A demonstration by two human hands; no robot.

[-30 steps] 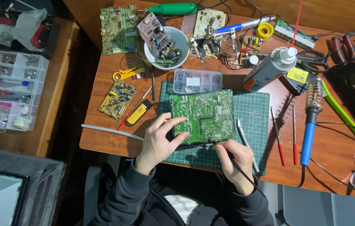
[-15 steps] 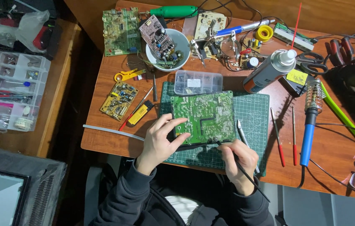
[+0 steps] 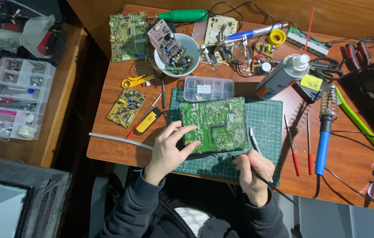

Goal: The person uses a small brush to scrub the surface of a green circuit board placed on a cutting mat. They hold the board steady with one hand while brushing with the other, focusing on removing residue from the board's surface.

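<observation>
Brown wooden surface (image 3: 116, 150) carries a dense spread of electronics repair gear, with a green cutting mat (image 3: 264, 117) at its near middle.

Left hand (image 3: 169, 147) rests with fingers spread and slightly curled over the near left corner of a green circuit board (image 3: 215, 123), thumb along the board's near edge; it presses on the board rather than closing around it. The board lies flat on the mat, solder side up.

Right hand (image 3: 252, 169) lies just to the right of the left hand, at the board's near right corner. It is closed in a pen grip on a thin black tool (image 3: 275, 185), whose rear end runs back past the wrist. The tool's tip is hidden by the fingers, so contact with the board cannot be confirmed.

Just beyond the right hand a slim grey-handled tool (image 3: 254, 140) lies on the mat. Farther right lie two red-handled screwdrivers (image 3: 293, 154) and a blue soldering iron (image 3: 323, 141).

Beyond the board sits a clear parts box (image 3: 208, 88), and past it a white bowl (image 3: 176, 55) holding a small board. A spray can (image 3: 281, 77) lies tilted beyond the right hand. Left of the left hand are a yellow circuit board (image 3: 126, 107) and a yellow lighter (image 3: 147, 121).
</observation>
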